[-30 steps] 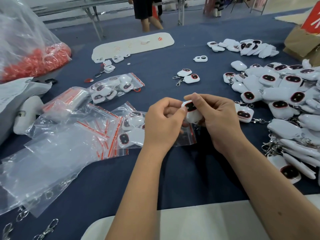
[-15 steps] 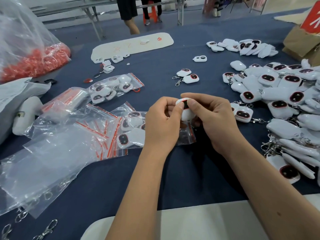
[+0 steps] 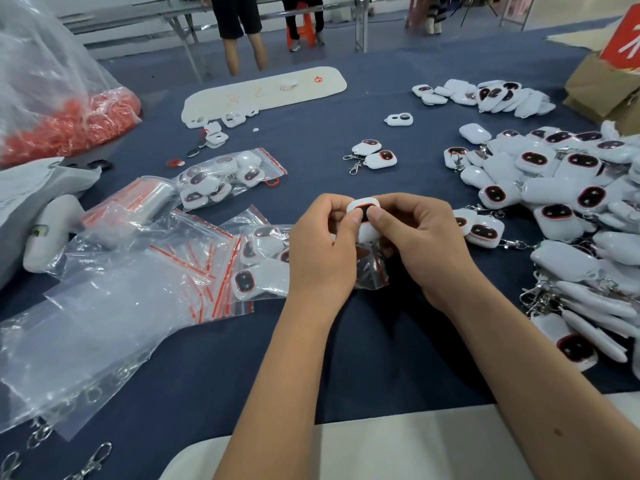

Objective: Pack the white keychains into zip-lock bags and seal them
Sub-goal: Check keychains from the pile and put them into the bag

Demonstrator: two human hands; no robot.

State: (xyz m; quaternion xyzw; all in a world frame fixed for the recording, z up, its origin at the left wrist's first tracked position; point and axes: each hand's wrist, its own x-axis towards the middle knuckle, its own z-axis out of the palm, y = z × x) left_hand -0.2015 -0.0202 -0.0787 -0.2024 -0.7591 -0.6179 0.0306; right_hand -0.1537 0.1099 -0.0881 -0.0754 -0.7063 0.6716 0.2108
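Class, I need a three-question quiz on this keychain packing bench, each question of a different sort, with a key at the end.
1. True or false: both hands grip one white plastic keychain with a red-rimmed black face.
2. Multiple choice: the big loose heap of white keychains lies to the person's A) left B) right C) behind the stack of empty bags.
3. Fill in: the clear zip-lock bag with a red strip beyond the left hand already holds several ____.

Key: 1 true, the left hand and right hand both pinch it. 2 B. 3 keychains.

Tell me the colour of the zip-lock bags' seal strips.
Red, on the zip-lock bags; head view.
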